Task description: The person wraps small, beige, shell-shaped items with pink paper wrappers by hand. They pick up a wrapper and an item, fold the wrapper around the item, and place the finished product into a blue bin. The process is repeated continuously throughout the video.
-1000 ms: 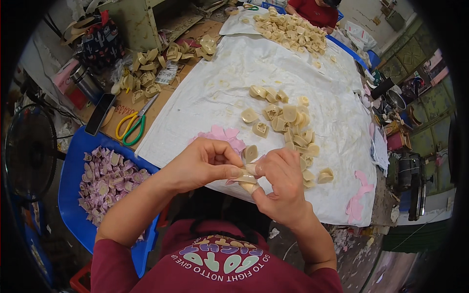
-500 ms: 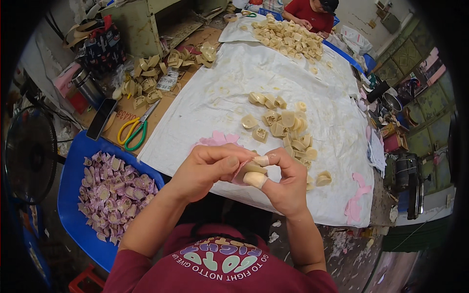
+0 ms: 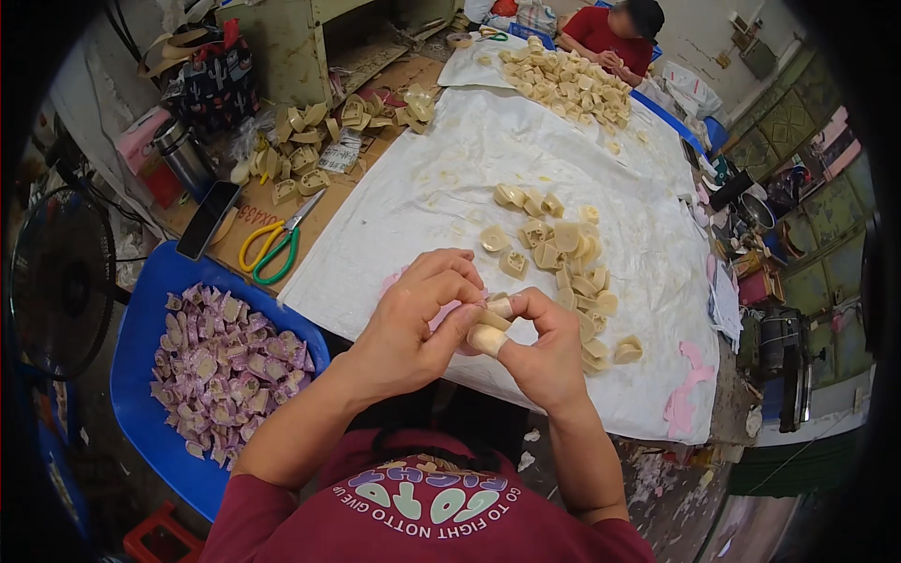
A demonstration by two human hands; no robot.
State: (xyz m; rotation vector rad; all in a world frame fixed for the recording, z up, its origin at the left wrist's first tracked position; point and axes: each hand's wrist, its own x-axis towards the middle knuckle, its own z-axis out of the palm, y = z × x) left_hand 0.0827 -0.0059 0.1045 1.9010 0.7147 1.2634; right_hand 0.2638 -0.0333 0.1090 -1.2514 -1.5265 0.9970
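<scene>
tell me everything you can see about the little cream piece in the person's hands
The small cream piece looks like moulded plastic or rubber, rounded and stubby, tilted. It is held above the table's near edge, pinched between the left hand and right hand, with fingertips on both sides. Its finer shape is hidden by the fingers.

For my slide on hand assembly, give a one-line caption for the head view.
Left hand and right hand pinch a small cream piece together above the white-covered table.

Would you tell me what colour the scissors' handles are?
The scissors have one yellow handle and one green, clearest in the head view.
</scene>
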